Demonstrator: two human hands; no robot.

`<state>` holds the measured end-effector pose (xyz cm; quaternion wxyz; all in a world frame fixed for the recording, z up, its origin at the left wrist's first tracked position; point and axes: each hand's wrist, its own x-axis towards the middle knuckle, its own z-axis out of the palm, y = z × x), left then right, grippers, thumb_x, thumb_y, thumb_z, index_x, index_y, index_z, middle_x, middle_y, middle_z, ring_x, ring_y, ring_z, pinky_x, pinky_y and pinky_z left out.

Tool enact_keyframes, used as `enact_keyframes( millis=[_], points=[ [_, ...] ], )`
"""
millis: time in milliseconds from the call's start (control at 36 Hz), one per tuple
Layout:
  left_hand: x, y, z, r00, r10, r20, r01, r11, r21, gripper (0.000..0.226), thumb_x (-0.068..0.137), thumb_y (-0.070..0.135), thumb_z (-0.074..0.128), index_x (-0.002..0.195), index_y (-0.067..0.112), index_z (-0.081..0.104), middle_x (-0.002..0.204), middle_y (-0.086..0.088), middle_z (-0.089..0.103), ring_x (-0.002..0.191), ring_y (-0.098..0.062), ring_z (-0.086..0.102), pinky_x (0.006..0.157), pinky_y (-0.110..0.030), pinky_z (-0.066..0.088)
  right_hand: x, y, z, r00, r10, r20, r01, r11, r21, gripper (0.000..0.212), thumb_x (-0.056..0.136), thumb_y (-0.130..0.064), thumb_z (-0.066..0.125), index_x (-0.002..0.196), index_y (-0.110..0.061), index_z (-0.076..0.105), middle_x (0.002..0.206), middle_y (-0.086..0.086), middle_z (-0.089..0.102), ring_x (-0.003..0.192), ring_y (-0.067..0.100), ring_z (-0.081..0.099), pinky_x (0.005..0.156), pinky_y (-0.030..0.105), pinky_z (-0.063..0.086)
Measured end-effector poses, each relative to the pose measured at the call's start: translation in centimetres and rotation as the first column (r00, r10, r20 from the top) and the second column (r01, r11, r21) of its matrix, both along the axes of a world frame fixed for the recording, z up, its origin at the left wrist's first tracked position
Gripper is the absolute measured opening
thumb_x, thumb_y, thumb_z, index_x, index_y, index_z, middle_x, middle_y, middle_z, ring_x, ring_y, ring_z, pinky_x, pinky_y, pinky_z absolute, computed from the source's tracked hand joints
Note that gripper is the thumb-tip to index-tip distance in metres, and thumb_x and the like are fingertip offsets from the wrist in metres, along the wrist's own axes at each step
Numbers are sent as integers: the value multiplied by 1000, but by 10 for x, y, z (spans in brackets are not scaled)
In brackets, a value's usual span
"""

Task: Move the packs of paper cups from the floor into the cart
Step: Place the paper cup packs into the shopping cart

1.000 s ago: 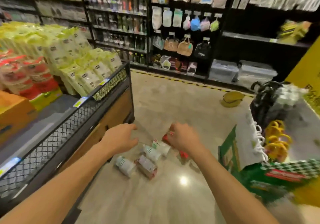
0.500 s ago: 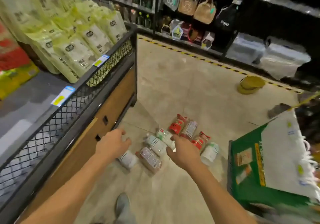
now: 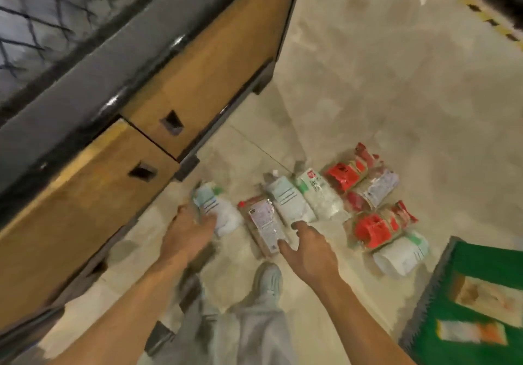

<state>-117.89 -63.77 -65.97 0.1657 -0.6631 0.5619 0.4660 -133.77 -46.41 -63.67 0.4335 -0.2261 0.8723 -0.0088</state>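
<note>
Several packs of paper cups lie in a loose row on the beige floor (image 3: pixel 396 96). My left hand (image 3: pixel 188 233) reaches down at the left end, with fingers and thumb curled round the leftmost white pack (image 3: pixel 223 217). My right hand (image 3: pixel 310 248) hovers with fingers spread; its thumb touches the lower end of a brown pack (image 3: pixel 261 219) and its forefinger lies near a white and green pack (image 3: pixel 288 200). Further right lie another white pack (image 3: pixel 321 195), red packs (image 3: pixel 343 176) (image 3: pixel 377 223) and a white pack (image 3: pixel 402 253). No cart is visible.
A display stand with wooden drawer fronts (image 3: pixel 198 67) and a mesh rail runs along the left, close to the leftmost pack. A green carton (image 3: pixel 481 277) stands at the lower right. My grey shoe (image 3: pixel 267 279) and trouser leg are just behind the packs.
The view has tilted down to the floor. Both hands have dropped to the packs; the left hand has closed round the leftmost white pack and the right has reached the brown one.
</note>
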Motion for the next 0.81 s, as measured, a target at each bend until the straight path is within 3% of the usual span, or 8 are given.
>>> enact_keyframes(
  millis=[83,167,278,444,528,611,694,806],
  points=[
    [-18,-6,-82,998,60,30,-60,998,0,72,92,50,63,146,9,36,142,-15,53,128,-34,53,99,-36,42,-13,-5,-81,999,-22,34,21,999,31,58,102,-49,63,151,-22,48,147,5,59,137,28,58,103,40,50],
    [-33,-17,-171,982,182,60,-180,983,-37,85,83,56,72,144,8,38,142,-18,51,125,-39,53,101,-42,47,-20,-13,-165,997,-28,74,25,999,36,65,100,-48,66,154,-20,43,148,8,55,139,29,54,104,40,49],
    [-44,-24,-268,960,263,93,-255,963,-89,100,79,59,74,152,15,22,148,-18,36,132,-42,42,103,-50,42,-21,-25,-272,997,-19,73,15,999,49,77,95,-47,73,154,-10,41,141,16,54,135,36,53,108,43,48],
    [-46,-17,-366,896,435,94,-425,899,-106,130,71,66,78,160,28,-10,167,-14,0,150,-45,14,118,-60,21,-6,-33,-367,1000,13,-21,-13,1000,13,115,81,-75,75,161,-6,29,165,16,38,153,35,36,125,45,29],
    [-44,-12,-390,896,443,40,-426,880,-209,133,65,63,84,158,34,-6,162,-15,16,142,-48,29,110,-63,35,3,-38,-380,995,-83,-46,82,996,-17,118,76,-84,70,160,-11,28,158,14,45,148,37,43,124,52,33],
    [-37,-13,-395,888,458,-39,-451,852,-267,128,62,57,88,156,36,4,152,-13,32,130,-44,44,100,-57,46,-1,-42,-383,993,-114,-6,114,993,8,116,78,-84,69,161,-16,23,161,11,40,150,35,40,126,54,32],
    [-23,-11,-377,914,395,-91,-405,876,-261,122,65,50,89,155,36,8,150,-14,32,129,-41,47,100,-53,48,-4,-44,-372,985,-175,-2,175,985,3,118,73,-91,66,158,-17,30,157,12,47,145,36,47,121,56,39],
    [6,4,-327,949,312,-45,-314,923,-221,125,62,50,91,155,34,9,149,-18,32,129,-42,47,105,-52,46,1,-29,-360,958,-285,26,287,955,-82,128,52,-109,56,150,-28,39,144,4,60,133,33,59,110,56,51]
  ],
)
